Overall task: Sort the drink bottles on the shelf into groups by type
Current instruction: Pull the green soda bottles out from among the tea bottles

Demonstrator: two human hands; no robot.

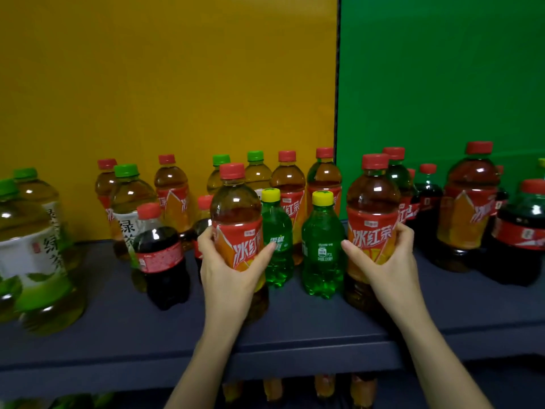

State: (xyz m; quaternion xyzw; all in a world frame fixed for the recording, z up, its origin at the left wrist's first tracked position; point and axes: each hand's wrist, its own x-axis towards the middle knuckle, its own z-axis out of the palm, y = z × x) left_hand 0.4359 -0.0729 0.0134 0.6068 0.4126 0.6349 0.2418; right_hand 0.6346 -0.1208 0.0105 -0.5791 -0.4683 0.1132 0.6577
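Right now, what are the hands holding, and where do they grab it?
The left hand grips the left iced tea bottle, the right hand the right iced tea bottle, each around its red-labelled middle.

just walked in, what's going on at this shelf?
A person is sorting drinks on a dark shelf. The left hand grips a red-capped iced tea bottle and the right hand grips a second iced tea bottle, each around its label. Two green soda bottles stand between them. Green tea bottles, a cola bottle and more iced tea sit mixed around, so sorting is unfinished.
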